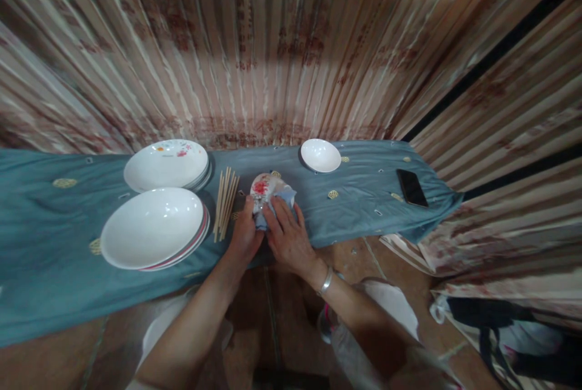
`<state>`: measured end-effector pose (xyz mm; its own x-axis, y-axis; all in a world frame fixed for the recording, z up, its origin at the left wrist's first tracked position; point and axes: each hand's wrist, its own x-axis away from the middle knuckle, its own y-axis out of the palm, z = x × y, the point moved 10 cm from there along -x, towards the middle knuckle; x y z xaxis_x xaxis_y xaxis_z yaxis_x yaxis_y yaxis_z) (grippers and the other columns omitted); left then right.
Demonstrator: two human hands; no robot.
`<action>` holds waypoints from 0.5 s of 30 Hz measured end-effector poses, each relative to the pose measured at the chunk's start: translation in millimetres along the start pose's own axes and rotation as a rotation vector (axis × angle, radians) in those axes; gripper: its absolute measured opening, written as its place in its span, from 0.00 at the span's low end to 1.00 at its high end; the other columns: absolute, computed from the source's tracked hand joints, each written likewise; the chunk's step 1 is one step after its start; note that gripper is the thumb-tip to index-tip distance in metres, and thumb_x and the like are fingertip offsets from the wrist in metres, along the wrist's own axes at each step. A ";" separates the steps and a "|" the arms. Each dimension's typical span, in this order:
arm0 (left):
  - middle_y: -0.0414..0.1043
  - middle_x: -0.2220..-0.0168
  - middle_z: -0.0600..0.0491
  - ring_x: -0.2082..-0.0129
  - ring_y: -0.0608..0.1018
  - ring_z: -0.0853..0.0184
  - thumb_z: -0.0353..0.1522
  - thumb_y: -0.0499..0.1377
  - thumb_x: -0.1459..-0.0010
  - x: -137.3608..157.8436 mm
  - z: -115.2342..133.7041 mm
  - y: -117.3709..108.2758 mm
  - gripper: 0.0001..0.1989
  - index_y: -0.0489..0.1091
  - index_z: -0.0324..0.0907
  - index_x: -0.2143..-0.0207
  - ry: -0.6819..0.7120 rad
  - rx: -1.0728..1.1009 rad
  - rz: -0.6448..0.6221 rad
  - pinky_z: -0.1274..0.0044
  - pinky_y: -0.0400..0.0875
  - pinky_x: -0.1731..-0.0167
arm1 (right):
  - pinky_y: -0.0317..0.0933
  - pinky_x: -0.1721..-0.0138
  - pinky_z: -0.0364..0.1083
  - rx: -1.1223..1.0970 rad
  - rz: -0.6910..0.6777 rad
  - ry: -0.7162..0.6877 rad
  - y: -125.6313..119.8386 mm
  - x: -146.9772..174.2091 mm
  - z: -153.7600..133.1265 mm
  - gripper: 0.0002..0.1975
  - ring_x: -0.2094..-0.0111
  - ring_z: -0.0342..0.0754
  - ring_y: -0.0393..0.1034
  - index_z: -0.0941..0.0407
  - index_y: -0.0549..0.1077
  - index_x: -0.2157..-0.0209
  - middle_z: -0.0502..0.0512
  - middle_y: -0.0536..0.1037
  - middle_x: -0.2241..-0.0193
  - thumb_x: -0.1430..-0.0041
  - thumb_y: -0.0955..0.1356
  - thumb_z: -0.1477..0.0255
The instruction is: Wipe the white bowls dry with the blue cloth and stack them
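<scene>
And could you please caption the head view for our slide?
Hands hold a flowered bowl and blue cloth beside chopsticks.

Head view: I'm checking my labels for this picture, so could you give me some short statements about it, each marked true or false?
1. The right hand holds a blue cloth against a flower-patterned bowl. True.
2. The chopsticks are inside a bowl. False: the chopsticks lie on the tablecloth, between the stacked dishes and the hands.
3. A bracelet is on the left wrist. False: the silver bracelet is on the right wrist.
4. A smartphone lies toward the right end of the tablecloth. True.
5. The left hand is holding the smartphone. False: the left hand is at the flower-patterned bowl.
</scene>
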<state>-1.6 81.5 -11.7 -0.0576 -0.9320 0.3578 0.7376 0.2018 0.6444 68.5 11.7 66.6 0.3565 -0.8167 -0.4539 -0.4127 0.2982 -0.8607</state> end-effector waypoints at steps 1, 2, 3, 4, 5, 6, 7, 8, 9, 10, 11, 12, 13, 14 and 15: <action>0.80 0.60 0.45 0.48 0.76 0.58 0.41 0.56 0.39 0.7 0.0 1.3 0.15 0.74 0.40 0.61 0.008 -0.007 -0.004 0.66 0.68 0.45 | 0.41 0.34 0.65 0.005 0.013 0.006 -4.4 -3.1 1.8 0.31 0.31 0.56 0.45 0.59 0.52 0.33 0.67 0.57 0.34 0.36 0.61 0.76; 0.80 0.61 0.46 0.49 0.77 0.59 0.41 0.56 0.39 1.7 0.5 2.8 0.15 0.74 0.39 0.62 0.018 -0.012 -0.008 0.68 0.69 0.46 | 0.40 0.33 0.65 0.006 0.024 0.015 -8.5 -6.1 3.9 0.29 0.31 0.56 0.47 0.59 0.53 0.34 0.67 0.58 0.34 0.35 0.61 0.74; 0.80 0.62 0.46 0.50 0.78 0.60 0.41 0.57 0.40 2.7 1.0 4.4 0.15 0.74 0.39 0.63 0.028 -0.015 -0.014 0.69 0.69 0.47 | 0.40 0.33 0.64 0.004 0.032 0.026 -12.1 -9.0 6.4 0.28 0.32 0.56 0.48 0.58 0.53 0.34 0.66 0.59 0.34 0.34 0.60 0.73; 0.80 0.62 0.47 0.50 0.78 0.61 0.41 0.57 0.39 3.9 1.2 6.5 0.14 0.74 0.39 0.63 0.034 -0.015 -0.023 0.71 0.70 0.47 | 0.40 0.33 0.64 -0.004 0.038 0.039 -15.3 -11.7 9.1 0.27 0.32 0.55 0.49 0.58 0.54 0.34 0.66 0.60 0.35 0.33 0.60 0.72; 0.80 0.61 0.47 0.51 0.79 0.61 0.41 0.56 0.39 5.1 1.1 9.2 0.14 0.75 0.39 0.63 0.036 -0.017 -0.039 0.71 0.69 0.47 | 0.40 0.33 0.64 -0.015 0.045 0.051 -18.4 -14.2 12.1 0.27 0.32 0.55 0.50 0.57 0.54 0.34 0.65 0.61 0.35 0.33 0.60 0.71; 0.80 0.59 0.47 0.51 0.79 0.62 0.40 0.55 0.38 6.3 0.6 12.0 0.14 0.75 0.39 0.62 0.034 -0.018 -0.058 0.72 0.69 0.47 | 0.40 0.33 0.64 -0.031 0.054 0.063 -21.4 -16.5 15.4 0.26 0.33 0.55 0.51 0.57 0.55 0.34 0.65 0.61 0.35 0.32 0.60 0.70; 0.80 0.58 0.46 0.51 0.78 0.61 0.39 0.55 0.37 7.4 0.1 14.8 0.15 0.75 0.39 0.62 0.032 -0.019 -0.078 0.71 0.68 0.46 | 0.41 0.33 0.63 -0.049 0.064 0.077 -24.1 -18.4 19.2 0.26 0.33 0.55 0.51 0.57 0.55 0.35 0.65 0.61 0.35 0.32 0.59 0.69; 0.80 0.57 0.46 0.50 0.78 0.61 0.39 0.54 0.37 8.3 -0.5 17.2 0.15 0.75 0.38 0.62 0.031 -0.020 -0.097 0.71 0.68 0.46 | 0.42 0.34 0.63 -0.071 0.077 0.095 -26.7 -20.1 23.8 0.25 0.33 0.55 0.51 0.58 0.56 0.35 0.65 0.62 0.36 0.32 0.59 0.68; 0.80 0.56 0.45 0.50 0.78 0.60 0.39 0.54 0.37 8.9 -1.0 19.1 0.15 0.75 0.38 0.61 0.033 -0.019 -0.114 0.70 0.67 0.45 | 0.43 0.34 0.63 -0.096 0.091 0.115 -28.8 -21.3 29.0 0.25 0.33 0.55 0.52 0.58 0.57 0.35 0.65 0.62 0.36 0.31 0.58 0.68; 0.80 0.55 0.45 0.49 0.78 0.59 0.40 0.54 0.37 9.3 -1.2 20.6 0.16 0.76 0.38 0.60 0.039 -0.017 -0.130 0.68 0.67 0.45 | 0.45 0.34 0.62 -0.125 0.106 0.139 -30.5 -22.2 34.7 0.24 0.34 0.55 0.53 0.58 0.57 0.36 0.65 0.62 0.36 0.31 0.58 0.68; 0.80 0.55 0.45 0.49 0.77 0.58 0.41 0.54 0.37 9.5 -1.6 21.7 0.17 0.76 0.37 0.59 0.045 -0.019 -0.146 0.67 0.66 0.44 | 0.47 0.34 0.61 -0.160 0.123 0.166 -31.7 -22.7 40.8 0.24 0.34 0.54 0.54 0.59 0.58 0.36 0.65 0.63 0.37 0.31 0.57 0.68; 0.80 0.55 0.45 0.48 0.77 0.57 0.42 0.55 0.38 9.6 -2.1 22.7 0.18 0.75 0.38 0.57 0.051 -0.027 -0.163 0.66 0.66 0.44 | 0.49 0.35 0.60 -0.199 0.142 0.194 -32.6 -22.9 47.1 0.24 0.35 0.54 0.55 0.59 0.59 0.37 0.65 0.65 0.38 0.31 0.57 0.68; 0.80 0.55 0.45 0.47 0.76 0.57 0.43 0.56 0.38 9.7 -2.6 23.4 0.19 0.75 0.38 0.56 0.057 -0.039 -0.179 0.65 0.65 0.43 | 0.51 0.35 0.59 -0.243 0.162 0.221 -33.1 -22.8 53.2 0.23 0.36 0.54 0.57 0.59 0.59 0.37 0.66 0.66 0.39 0.31 0.57 0.68; 0.80 0.55 0.45 0.46 0.76 0.57 0.43 0.56 0.39 9.8 -2.9 23.5 0.19 0.75 0.38 0.56 0.065 -0.052 -0.189 0.65 0.64 0.43 | 0.54 0.36 0.59 -0.291 0.177 0.244 -33.0 -22.6 58.8 0.23 0.37 0.53 0.58 0.59 0.60 0.38 0.66 0.67 0.40 0.31 0.57 0.68; 0.80 0.55 0.46 0.45 0.75 0.56 0.44 0.56 0.39 9.8 -3.2 23.1 0.20 0.75 0.38 0.55 0.070 -0.064 -0.194 0.65 0.64 0.42 | 0.56 0.37 0.58 -0.339 0.188 0.265 -32.3 -22.4 64.0 0.23 0.37 0.53 0.60 0.59 0.60 0.38 0.66 0.67 0.40 0.31 0.57 0.68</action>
<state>17.0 76.1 4.5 -0.1576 -0.9706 0.1821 0.7582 -0.0008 0.6520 127.5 52.0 89.8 0.0408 -0.8752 -0.4821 -0.7161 0.3109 -0.6250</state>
